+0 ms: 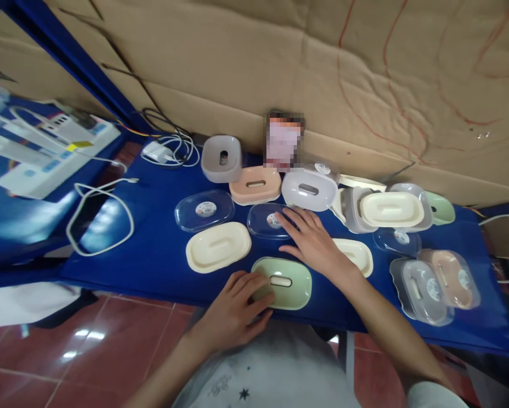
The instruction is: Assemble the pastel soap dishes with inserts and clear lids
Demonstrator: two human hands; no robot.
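Note:
At the table's front edge my left hand (241, 305) curls around the left end of a light green oval dish (299, 289) with a slotted middle. Its fingers lie over the rim. My right hand (308, 235) reaches across with thumb and fingers apart, fingertips at the right end of a clear oval lid (261, 224) bearing a round sticker. Left of that lid lie a cream oval tray (218, 247) and another clear lid (204, 211). My right forearm partly covers a second cream tray (360, 255).
Behind stand a grey container (221, 158), a peach dish (255, 186), a lilac dish (309, 190) and a blurred-out screen (283, 141). Stacked cream pieces (393, 209) and clear-lidded boxes (427, 292) sit right. A charger (158, 152), cable (131, 221) and power strip (59, 158) lie left.

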